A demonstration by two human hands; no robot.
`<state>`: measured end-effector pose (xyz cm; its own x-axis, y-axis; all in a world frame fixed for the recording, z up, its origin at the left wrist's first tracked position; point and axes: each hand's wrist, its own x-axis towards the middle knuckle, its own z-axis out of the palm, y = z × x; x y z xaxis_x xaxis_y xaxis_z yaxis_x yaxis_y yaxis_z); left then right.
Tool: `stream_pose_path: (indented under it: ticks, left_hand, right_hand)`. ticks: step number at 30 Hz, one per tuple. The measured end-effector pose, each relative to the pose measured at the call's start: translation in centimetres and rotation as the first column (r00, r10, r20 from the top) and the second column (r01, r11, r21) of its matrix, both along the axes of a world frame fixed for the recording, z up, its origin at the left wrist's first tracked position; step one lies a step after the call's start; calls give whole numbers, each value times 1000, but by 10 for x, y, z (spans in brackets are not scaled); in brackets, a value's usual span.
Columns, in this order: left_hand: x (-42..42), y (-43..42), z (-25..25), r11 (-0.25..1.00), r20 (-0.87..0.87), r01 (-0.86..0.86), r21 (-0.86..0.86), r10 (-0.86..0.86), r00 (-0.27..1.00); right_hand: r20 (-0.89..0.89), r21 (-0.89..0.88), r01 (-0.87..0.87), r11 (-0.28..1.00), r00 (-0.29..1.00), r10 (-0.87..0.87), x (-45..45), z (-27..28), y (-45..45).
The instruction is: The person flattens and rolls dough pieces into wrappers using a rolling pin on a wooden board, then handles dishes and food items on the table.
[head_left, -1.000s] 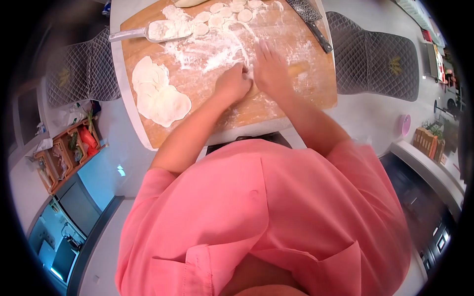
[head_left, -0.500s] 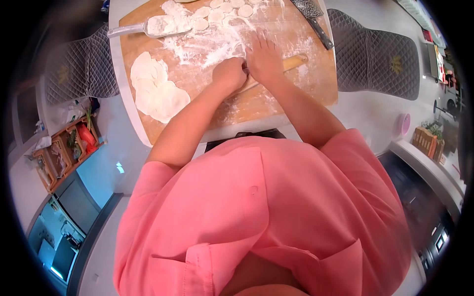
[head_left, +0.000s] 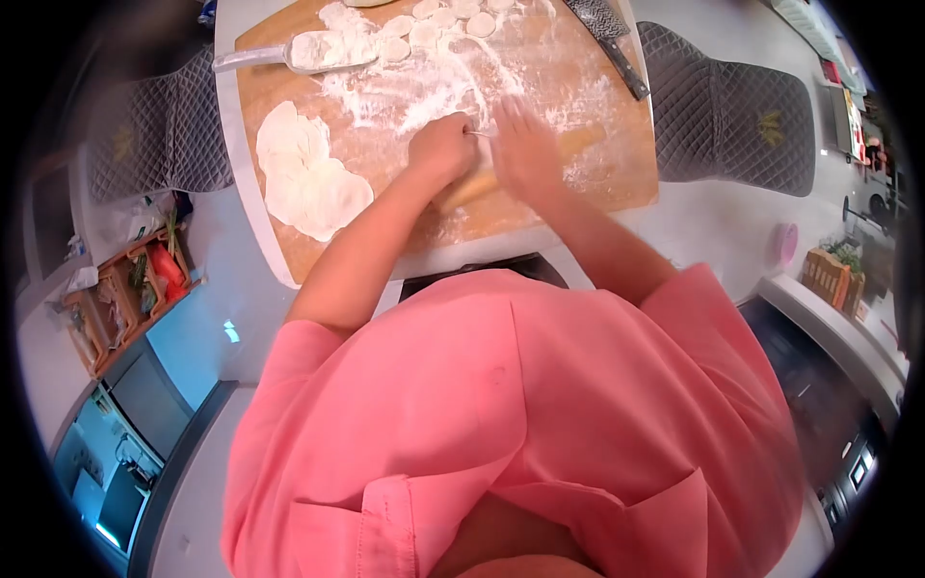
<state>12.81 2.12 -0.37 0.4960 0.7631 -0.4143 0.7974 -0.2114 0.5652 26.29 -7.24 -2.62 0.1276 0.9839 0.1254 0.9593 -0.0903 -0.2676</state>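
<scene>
We find passage over the bare board between the dough sheets and the left hand; the left forearm pinches that lane on the near side. Beyond both hands, a floured strip gives room up to the scoop and dough rounds. Between left and right hand we see only a narrow gap, the slanted rolling pin barring low entry. Rightward, we have room past the pin's tip; the cleaver obstructs the far right corner.
</scene>
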Motion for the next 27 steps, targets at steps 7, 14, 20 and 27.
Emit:
stream_pose_path:
  ticks: [7, 14, 20, 27]
  left_hand:
    - [-13, -18, -21, 963, 251, -190, -191, 235, 939]
    - [-45, -18, -14, 996, 30, 26, 80, -29, 999]
    - [-106, 19, 44, 935, -520, 233, 267, -63, 852]
    - [69, 104, -12, 785, -102, 353, 510, -353, 930]
  right_hand:
    - [10, 19, -67, 998, 998, 66, -3, 3, 10]
    - [-132, 37, -80, 996, 988, 84, -1, 1, -41]
    - [-155, 78, -194, 978, 966, 205, 11, 12, -90]
    - [-160, 195, -57, 979, 983, 89, 55, -10, -49]
